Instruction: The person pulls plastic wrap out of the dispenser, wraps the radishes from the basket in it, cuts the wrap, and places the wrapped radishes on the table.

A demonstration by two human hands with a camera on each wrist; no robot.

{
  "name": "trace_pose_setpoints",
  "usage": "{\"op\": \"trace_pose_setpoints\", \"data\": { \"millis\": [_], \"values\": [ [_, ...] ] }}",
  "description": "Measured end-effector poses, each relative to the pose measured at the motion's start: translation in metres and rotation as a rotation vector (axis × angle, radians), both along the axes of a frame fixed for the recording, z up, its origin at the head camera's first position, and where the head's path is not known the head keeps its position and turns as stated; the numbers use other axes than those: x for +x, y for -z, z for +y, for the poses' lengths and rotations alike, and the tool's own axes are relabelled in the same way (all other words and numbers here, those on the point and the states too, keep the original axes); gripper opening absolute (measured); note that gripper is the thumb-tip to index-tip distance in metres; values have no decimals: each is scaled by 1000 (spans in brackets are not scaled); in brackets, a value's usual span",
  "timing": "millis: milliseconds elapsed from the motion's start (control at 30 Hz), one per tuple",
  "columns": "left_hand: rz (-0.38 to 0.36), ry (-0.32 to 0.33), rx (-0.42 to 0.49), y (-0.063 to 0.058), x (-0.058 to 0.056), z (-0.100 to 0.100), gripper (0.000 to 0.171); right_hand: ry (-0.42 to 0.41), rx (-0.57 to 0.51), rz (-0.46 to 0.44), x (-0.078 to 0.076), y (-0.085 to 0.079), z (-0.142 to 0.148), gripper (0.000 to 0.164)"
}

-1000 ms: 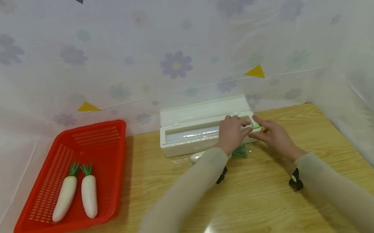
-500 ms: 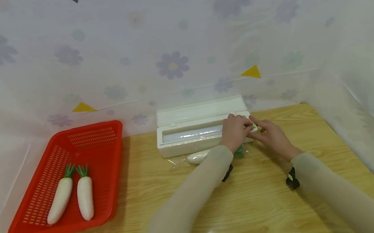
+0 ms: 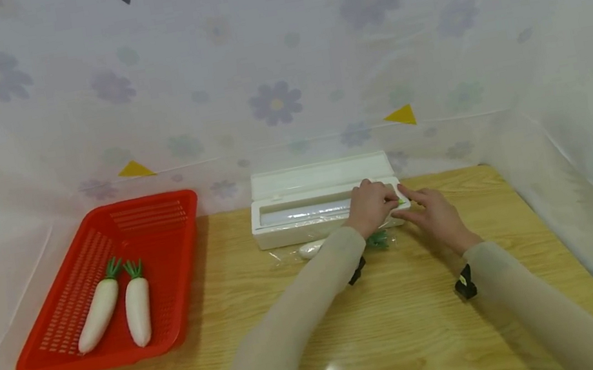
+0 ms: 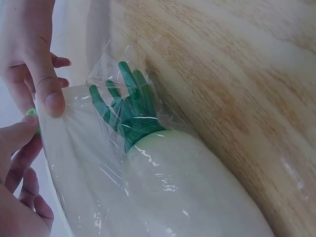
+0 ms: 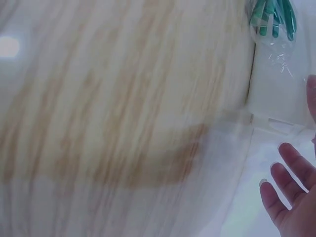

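Slider, more exposed a second earlier, sat pinched in left hand fingertips, apparently under control; right hand gripped box beside them.

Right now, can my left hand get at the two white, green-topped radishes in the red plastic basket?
Probably yes, once your left hand releases the small green tab: the basket is open-topped and both radishes lie uncovered.

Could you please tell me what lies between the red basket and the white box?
Nothing but bare wooden tabletop lies between the red basket and the white box; the head view shows this.
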State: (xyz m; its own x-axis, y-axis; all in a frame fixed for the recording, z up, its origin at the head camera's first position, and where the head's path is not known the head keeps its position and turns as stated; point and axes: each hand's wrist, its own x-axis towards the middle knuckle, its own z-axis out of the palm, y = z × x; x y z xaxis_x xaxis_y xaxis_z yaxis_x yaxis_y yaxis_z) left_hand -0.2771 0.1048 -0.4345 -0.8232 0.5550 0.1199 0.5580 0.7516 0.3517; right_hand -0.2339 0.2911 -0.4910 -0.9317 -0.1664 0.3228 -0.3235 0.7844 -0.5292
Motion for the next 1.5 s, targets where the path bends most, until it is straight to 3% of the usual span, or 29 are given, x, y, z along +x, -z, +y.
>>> {"op": "trace_pose_setpoints", "data": {
  "millis": [400,933,1267,1500],
  "values": [
    [-18,21,5,-1,-3,-4,19,3,68,60,-3,-1,0,65],
    [-17,76,28,1,-8,-11,19,4,79,39,-1,-6,0,66],
    [-76,86,67,-1,-12,-44,21,40,72,-40,-2,-5,7,69],
    [-52,95,61,1,-13,-58,20,36,80,-70,-4,-3,3,71]
  ]
}}
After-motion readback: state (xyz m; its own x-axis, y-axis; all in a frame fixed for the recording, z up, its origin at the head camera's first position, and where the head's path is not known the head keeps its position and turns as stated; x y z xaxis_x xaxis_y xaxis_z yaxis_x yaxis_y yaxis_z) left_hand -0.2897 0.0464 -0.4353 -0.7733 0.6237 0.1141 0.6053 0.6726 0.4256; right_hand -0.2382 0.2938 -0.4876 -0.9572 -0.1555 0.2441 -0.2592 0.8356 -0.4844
